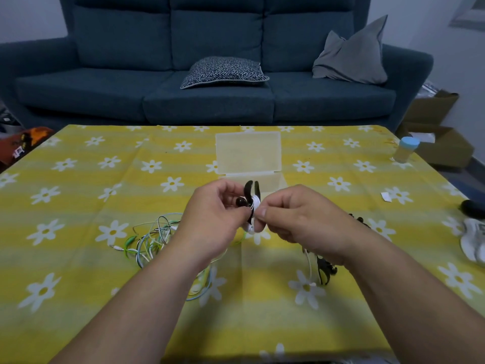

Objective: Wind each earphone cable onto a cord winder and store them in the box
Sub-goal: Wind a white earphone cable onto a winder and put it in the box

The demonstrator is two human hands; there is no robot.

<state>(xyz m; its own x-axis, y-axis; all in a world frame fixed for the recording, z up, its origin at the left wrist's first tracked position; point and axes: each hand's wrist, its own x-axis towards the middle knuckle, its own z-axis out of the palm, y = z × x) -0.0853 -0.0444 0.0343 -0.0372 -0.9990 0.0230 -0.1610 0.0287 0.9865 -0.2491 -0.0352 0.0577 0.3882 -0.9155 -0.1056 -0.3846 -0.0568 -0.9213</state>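
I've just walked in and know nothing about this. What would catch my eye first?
Two hands meet at the centre: the left hand grips a black cord winder wrapped in white cable, which the right hand pinches. Just behind them an open clear box stands on the yellow daisy tablecloth, and a tangle of green and white cables lies to their left.

Landmark: box point(248, 153), on tabletop point(78, 195), middle, toward far edge. Just in front of box: left hand point(215, 219) and right hand point(296, 216), cord winder point(252, 203) pinched between fingers of both. Front-left of box: loose cable tangle point(149, 240) on tabletop. Front-right of box: spare winders point(325, 269), partly hidden by right wrist. Well right of box, near tabletop edge: jar point(405, 149). Behind box, past tabletop: sofa point(210, 101), two cushions point(224, 72) on it.
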